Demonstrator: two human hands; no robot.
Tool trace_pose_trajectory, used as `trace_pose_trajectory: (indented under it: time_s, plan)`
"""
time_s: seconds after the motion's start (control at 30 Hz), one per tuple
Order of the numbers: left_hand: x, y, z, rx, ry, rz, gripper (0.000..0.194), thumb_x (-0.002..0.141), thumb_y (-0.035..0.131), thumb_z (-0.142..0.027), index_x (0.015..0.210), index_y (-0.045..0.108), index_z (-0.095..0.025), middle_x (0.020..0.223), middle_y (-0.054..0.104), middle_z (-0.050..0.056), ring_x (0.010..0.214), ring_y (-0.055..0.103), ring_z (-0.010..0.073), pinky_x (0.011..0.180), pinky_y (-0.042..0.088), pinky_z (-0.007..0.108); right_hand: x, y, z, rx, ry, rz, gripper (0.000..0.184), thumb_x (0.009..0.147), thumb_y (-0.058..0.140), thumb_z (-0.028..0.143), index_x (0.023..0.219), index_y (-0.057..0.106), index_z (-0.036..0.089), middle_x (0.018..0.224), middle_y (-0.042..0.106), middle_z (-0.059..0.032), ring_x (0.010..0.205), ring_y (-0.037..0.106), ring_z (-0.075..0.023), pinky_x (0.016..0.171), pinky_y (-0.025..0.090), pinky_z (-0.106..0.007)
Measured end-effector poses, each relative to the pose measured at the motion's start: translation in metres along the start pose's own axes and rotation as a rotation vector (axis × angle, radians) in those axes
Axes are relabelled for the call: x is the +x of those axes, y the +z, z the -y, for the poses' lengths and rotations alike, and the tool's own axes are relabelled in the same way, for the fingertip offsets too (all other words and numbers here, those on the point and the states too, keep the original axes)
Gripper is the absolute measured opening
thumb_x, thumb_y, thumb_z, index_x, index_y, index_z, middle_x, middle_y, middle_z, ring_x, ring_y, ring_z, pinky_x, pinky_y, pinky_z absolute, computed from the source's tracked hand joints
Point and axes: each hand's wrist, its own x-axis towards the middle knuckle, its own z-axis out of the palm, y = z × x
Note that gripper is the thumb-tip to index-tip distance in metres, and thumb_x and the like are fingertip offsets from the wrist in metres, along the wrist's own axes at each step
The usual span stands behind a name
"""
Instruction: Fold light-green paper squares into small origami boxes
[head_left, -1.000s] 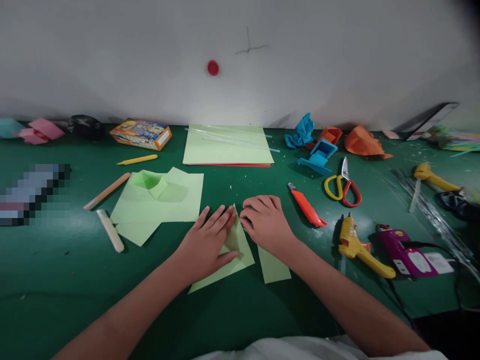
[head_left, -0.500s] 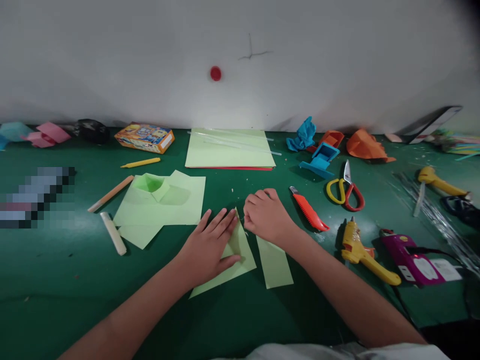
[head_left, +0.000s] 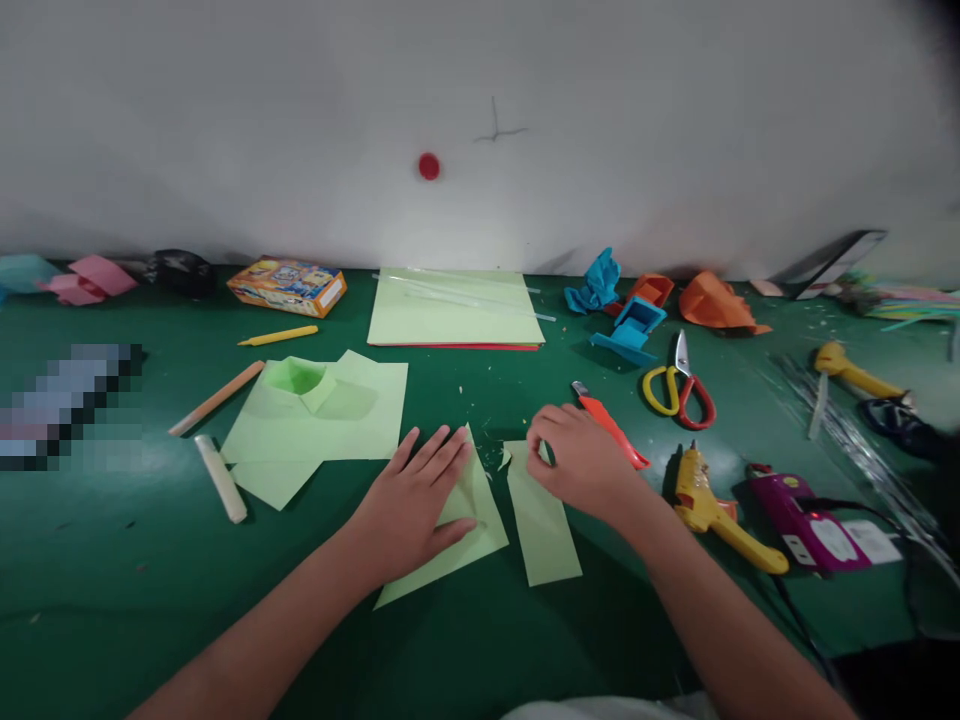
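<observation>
Left hand [head_left: 412, 515] spread flat on pale-green triangular paper [head_left: 486, 522]

The paper lies on the green table [head_left: 420, 660]; the curled right hand [head_left: 576, 458] is over a pale-green rectangular paper strip [head_left: 546, 540], any grasp unclear. Lettering on the orange-and-blue cardboard box [head_left: 288, 288] is unreadable.

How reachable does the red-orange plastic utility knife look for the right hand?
Probably yes: the right hand is close to the knife, with nothing visible between them, though it may hold something.

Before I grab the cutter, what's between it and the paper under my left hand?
Between them, in the head view, lie your right hand and a green paper strip.
</observation>
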Motion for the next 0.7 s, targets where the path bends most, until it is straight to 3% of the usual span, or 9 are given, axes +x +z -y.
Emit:
trace_pose_trajectory:
  time_s: [0.17, 0.27, 0.4, 0.5, 0.6, 0.7]
  plan:
    - [0.000, 0.002, 0.003, -0.009, -0.001, 0.016, 0.078, 0.102, 0.037, -0.063, 0.164, 0.021, -0.017, 0.168, 0.027, 0.008, 0.154, 0.026, 0.0302, 0.127, 0.012, 0.049, -0.037, 0.002, -0.006, 0.114, 0.043, 0.085, 0.022, 0.098, 0.046, 0.021, 0.089, 0.067, 0.022, 0.092, 0.068, -0.0045, 0.086, 0.062, -0.0203, 0.073, 0.047, -0.032]
    - [0.000, 0.001, 0.004, -0.004, 0.004, -0.004, 0.077, 0.102, 0.039, -0.063, 0.163, 0.023, -0.018, 0.167, 0.030, 0.008, 0.153, 0.028, 0.0300, 0.127, 0.013, 0.048, -0.045, 0.007, -0.005, 0.135, 0.020, 0.053, 0.028, 0.102, 0.043, 0.022, 0.112, 0.069, 0.023, 0.109, 0.070, -0.0069, 0.099, 0.062, -0.0227, 0.082, 0.051, -0.036]
    - [-0.001, 0.000, 0.004, 0.024, 0.015, -0.004, 0.076, 0.102, 0.040, -0.062, 0.162, 0.027, -0.017, 0.166, 0.031, 0.008, 0.153, 0.027, 0.0296, 0.127, 0.011, 0.048, -0.039, 0.012, 0.001, 0.076, -0.073, 0.023, 0.041, 0.101, 0.048, 0.026, 0.141, 0.058, 0.024, 0.138, 0.061, -0.0092, 0.122, 0.054, -0.0277, 0.101, 0.048, -0.044]
    - [-0.001, 0.000, 0.005, 0.034, 0.015, 0.014, 0.075, 0.103, 0.037, -0.063, 0.161, 0.029, -0.016, 0.167, 0.029, 0.008, 0.154, 0.026, 0.0294, 0.127, 0.008, 0.047, -0.029, 0.016, 0.003, 0.014, -0.116, 0.042, 0.054, 0.100, 0.051, 0.032, 0.153, 0.044, 0.022, 0.154, 0.049, -0.0089, 0.133, 0.045, -0.0304, 0.107, 0.044, -0.048]
    - [0.000, 0.002, 0.005, 0.021, 0.015, 0.006, 0.077, 0.102, 0.037, -0.064, 0.161, 0.028, -0.015, 0.167, 0.029, 0.009, 0.154, 0.026, 0.0298, 0.127, 0.008, 0.048, -0.018, 0.024, 0.003, -0.057, -0.185, 0.059, 0.057, 0.102, 0.049, 0.036, 0.156, 0.039, 0.019, 0.157, 0.045, -0.0103, 0.131, 0.044, -0.0314, 0.104, 0.043, -0.049]
    - [0.000, 0.003, 0.006, 0.001, 0.014, -0.007, 0.077, 0.102, 0.037, -0.063, 0.163, 0.023, -0.018, 0.167, 0.030, 0.008, 0.154, 0.027, 0.0298, 0.127, 0.008, 0.047, -0.007, 0.035, 0.003, -0.125, -0.243, 0.023, 0.050, 0.105, 0.046, 0.037, 0.152, 0.046, 0.021, 0.148, 0.053, -0.0125, 0.121, 0.049, -0.0312, 0.098, 0.042, -0.049]
